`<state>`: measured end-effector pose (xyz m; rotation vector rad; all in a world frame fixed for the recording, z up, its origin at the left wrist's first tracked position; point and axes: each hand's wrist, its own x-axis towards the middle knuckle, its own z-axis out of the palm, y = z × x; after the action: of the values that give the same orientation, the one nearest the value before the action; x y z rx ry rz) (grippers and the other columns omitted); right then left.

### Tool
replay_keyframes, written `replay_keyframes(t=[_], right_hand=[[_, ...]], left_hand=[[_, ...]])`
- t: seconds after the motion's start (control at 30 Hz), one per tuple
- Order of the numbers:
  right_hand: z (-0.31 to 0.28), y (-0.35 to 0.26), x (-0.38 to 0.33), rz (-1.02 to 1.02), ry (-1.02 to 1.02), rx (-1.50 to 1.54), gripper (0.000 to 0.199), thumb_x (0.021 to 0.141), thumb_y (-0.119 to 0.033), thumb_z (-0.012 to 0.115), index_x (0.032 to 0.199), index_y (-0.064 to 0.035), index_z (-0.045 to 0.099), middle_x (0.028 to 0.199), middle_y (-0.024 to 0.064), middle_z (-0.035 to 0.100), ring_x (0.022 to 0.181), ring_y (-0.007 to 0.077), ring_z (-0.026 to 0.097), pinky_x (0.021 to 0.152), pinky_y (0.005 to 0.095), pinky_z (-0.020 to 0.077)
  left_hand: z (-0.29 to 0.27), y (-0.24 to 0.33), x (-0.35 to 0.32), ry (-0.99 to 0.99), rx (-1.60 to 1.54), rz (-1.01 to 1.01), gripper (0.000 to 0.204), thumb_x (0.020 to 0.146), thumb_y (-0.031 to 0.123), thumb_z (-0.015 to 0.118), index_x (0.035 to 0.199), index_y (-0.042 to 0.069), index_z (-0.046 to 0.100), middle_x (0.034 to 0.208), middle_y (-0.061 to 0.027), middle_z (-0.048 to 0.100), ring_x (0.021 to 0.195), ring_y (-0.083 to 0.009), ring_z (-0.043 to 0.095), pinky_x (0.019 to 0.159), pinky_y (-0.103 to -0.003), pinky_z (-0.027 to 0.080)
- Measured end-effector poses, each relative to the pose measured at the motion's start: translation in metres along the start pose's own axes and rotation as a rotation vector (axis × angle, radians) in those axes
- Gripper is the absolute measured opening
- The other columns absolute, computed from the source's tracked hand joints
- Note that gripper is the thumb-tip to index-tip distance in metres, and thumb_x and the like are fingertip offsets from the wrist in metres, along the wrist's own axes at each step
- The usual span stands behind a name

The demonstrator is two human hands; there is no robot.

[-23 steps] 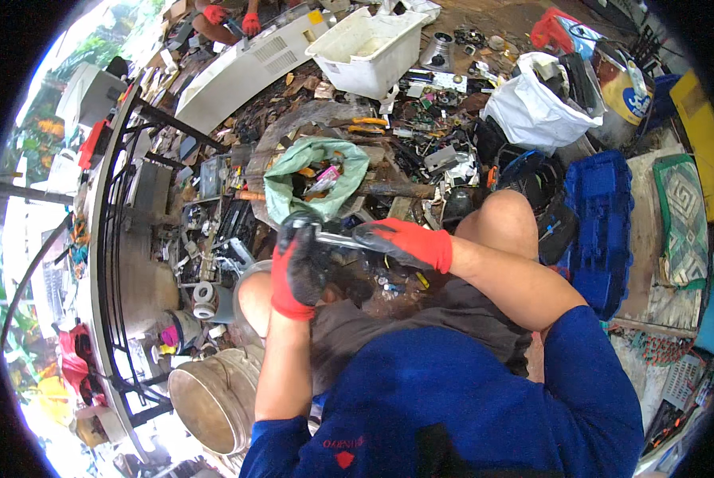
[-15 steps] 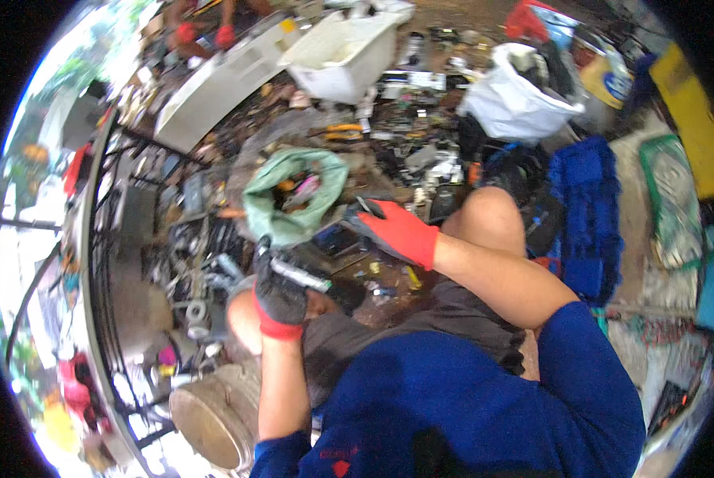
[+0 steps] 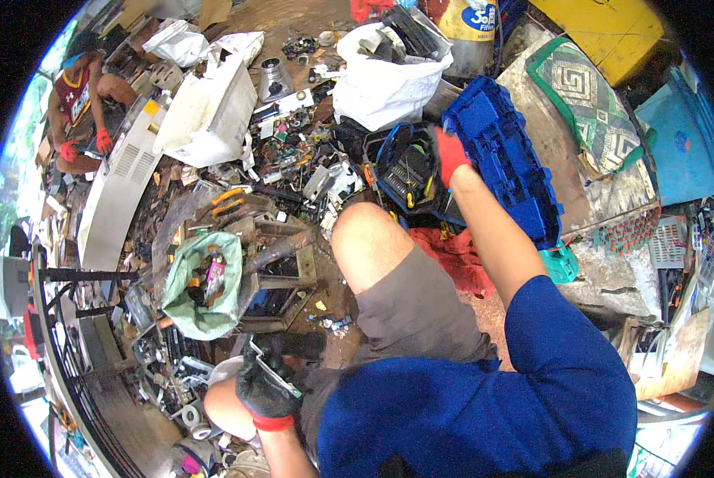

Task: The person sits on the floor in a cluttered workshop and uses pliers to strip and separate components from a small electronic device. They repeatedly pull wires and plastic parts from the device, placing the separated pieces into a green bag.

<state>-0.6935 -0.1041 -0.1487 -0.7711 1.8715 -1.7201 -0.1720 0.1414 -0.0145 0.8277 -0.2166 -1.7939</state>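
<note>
My left hand [image 3: 268,388], in a black glove with a red cuff, is closed around a thin, pale, narrow strip [image 3: 274,370] over my left knee. The strip's exact kind cannot be made out. My right hand [image 3: 451,156], gloved in red with dark fingers, reaches to the back right edge of an open black tool case [image 3: 406,176]. Its fingers are mostly hidden against the case. Small bits in a tray and yellow-handled tools lie inside the case. Alongside my right hand is the opened blue plastic lid or case [image 3: 504,151].
A green sack [image 3: 183,296] holding scraps stands left of a wooden frame [image 3: 297,267]. A white sack [image 3: 377,95] and a white bin [image 3: 213,111] stand farther back. Loose electronic scrap [image 3: 293,151] covers the ground. Another person [image 3: 82,99] works at far left.
My view has swung to the right. My right hand has gone from beside the green sack to the black tool case. My left hand still holds the pale strip.
</note>
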Motion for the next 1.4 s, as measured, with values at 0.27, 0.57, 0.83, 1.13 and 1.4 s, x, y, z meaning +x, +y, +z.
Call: replay_keyframes(t=[0.27,0.57,0.83,1.13,1.4], right_hand=[[0.037,0.076,-0.023,0.331,-0.194,-0.766,0.072,0.078,-0.039,0.067,0.134,0.0004,0.044,0.132,0.0258,0.052,0.122,0.0388,0.052,0.099,0.0439,0.0425],[0.149,-0.075,-0.085,-0.492,-0.549,-0.505,0.065,0.084,-0.039,0.062,0.134,-0.0005,0.046,0.132,0.0253,0.051,0.123,0.0386,0.049,0.103,0.0423,0.0398],[0.344,-0.155,-0.225,-0.988,-1.245,-0.831,0.063,0.084,-0.045,0.054,0.132,-0.0042,0.045,0.129,0.0237,0.053,0.121,0.0353,0.052,0.100,0.0429,0.0439],[0.387,-0.108,-0.245,-0.873,-1.263,-1.120,0.059,0.082,-0.035,0.060,0.131,-0.0066,0.045,0.131,0.0235,0.051,0.120,0.0387,0.052,0.100,0.0441,0.0448],[0.385,-0.112,-0.236,-0.622,-1.288,-1.092,0.073,0.079,-0.044,0.057,0.137,-0.0023,0.040,0.136,0.0211,0.050,0.124,0.0341,0.051,0.103,0.0402,0.0420]], left_hand=[[0.027,-0.002,-0.015,0.128,0.127,-0.016,0.049,0.092,0.003,0.053,0.139,0.012,0.042,0.111,-0.0090,0.062,0.086,-0.0196,0.063,0.077,-0.032,0.055],[0.003,0.013,-0.017,0.080,0.177,0.151,0.041,0.096,0.018,0.052,0.134,0.006,0.044,0.099,-0.0094,0.060,0.089,-0.0206,0.061,0.078,-0.034,0.052],[-0.015,0.033,-0.053,0.049,0.176,0.232,0.035,0.091,0.025,0.058,0.117,0.003,0.048,0.095,-0.0070,0.056,0.073,-0.0183,0.054,0.062,-0.032,0.046],[0.027,0.061,-0.081,-0.046,0.189,0.275,0.081,0.081,0.018,0.065,0.149,0.007,0.022,0.105,-0.0077,0.057,0.065,-0.0166,0.056,0.054,-0.028,0.044],[0.013,0.065,-0.073,-0.052,0.200,0.357,0.039,0.092,0.018,0.052,0.122,-0.006,0.048,0.077,-0.0140,0.062,0.062,-0.0213,0.060,0.053,-0.032,0.048]])
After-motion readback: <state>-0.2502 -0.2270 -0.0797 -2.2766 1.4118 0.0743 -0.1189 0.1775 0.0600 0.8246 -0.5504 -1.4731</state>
